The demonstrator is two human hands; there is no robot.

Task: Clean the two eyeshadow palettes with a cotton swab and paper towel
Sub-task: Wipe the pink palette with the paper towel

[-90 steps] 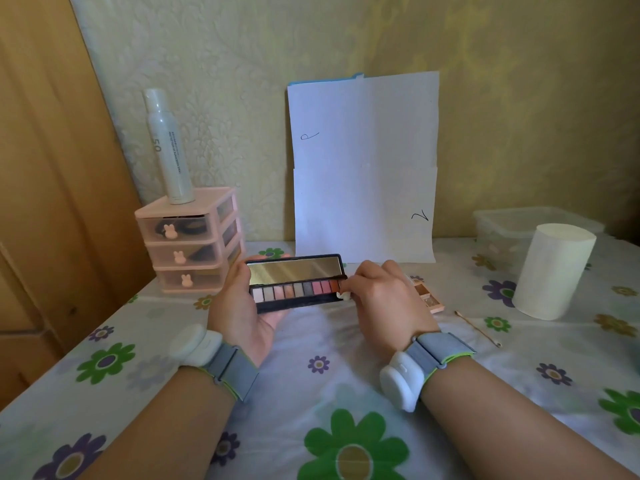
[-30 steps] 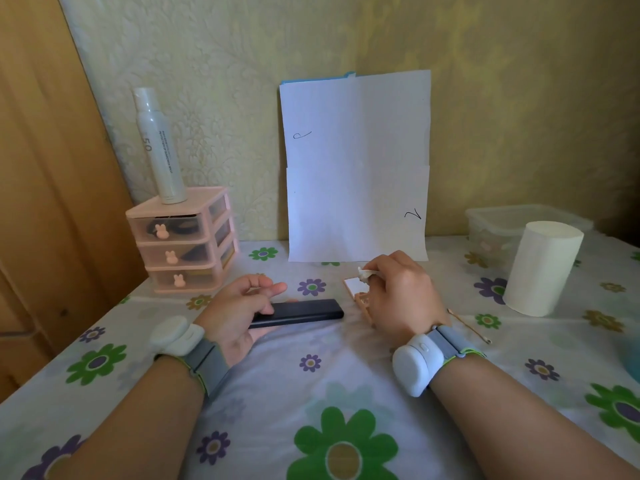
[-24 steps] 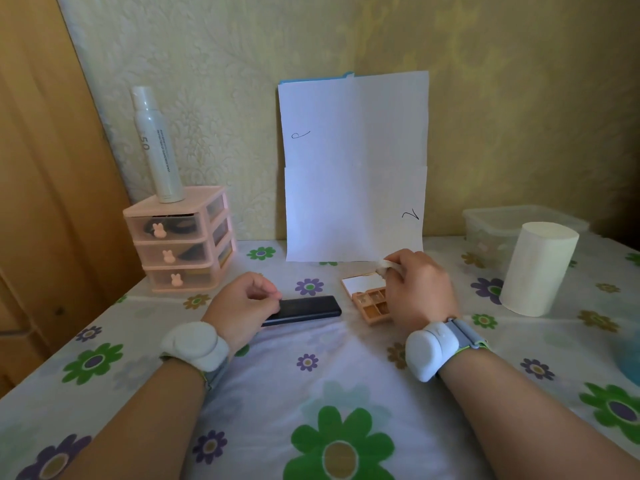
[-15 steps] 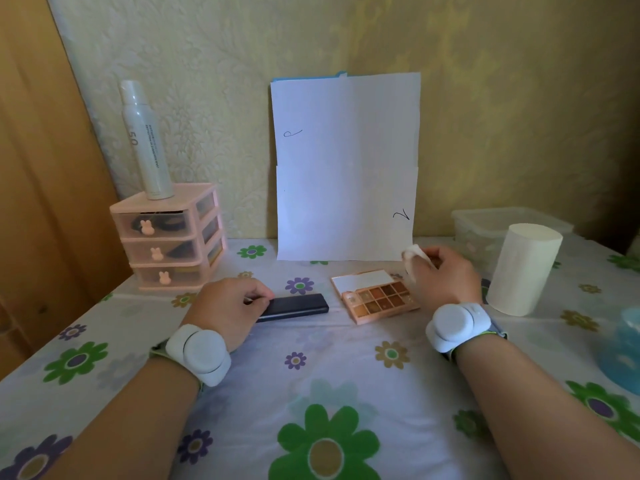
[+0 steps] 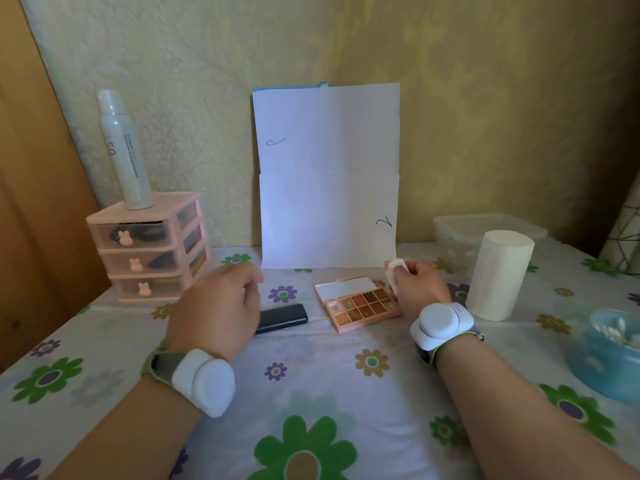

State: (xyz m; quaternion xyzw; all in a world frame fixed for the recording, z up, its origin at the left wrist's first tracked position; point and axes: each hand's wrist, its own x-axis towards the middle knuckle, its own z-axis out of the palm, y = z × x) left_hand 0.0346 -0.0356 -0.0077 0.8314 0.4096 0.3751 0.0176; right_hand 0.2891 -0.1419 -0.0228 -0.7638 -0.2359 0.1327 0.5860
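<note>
Palettes are both lying on the flowered desk (image 5: pixel 332 386). The closed black palette (image 5: pixel 284 317) is sitting left of centre. The open peach palette (image 5: pixel 360 303) is lying just to its right, apart from it, with its lid folded back toward the far side and its brown pans showing.

The left hand (image 5: pixel 218 306) is covering the left end of the black palette; its fingers (image 5: pixel 250 284) are curling loosely and holding nothing. The hand is blurred, so I cannot tell whether it is touching the case. The right hand (image 5: pixel 419 285) is sitting at the right edge of the peach palette, its fingers pinching a small white wad of paper towel (image 5: pixel 394 268) above the palette's far right corner.

A paper roll (image 5: pixel 498 275) is standing upright to the right of that hand, with a clear plastic box (image 5: pixel 485 225) behind it. A blue bowl (image 5: pixel 595 372) holding cotton swabs (image 5: pixel 613 332) is sitting at the near right. At the far left, a spray bottle (image 5: pixel 123 150) is standing on a pink drawer unit (image 5: pixel 149 247). White sheets (image 5: pixel 329 178) are leaning against the wall.
</note>
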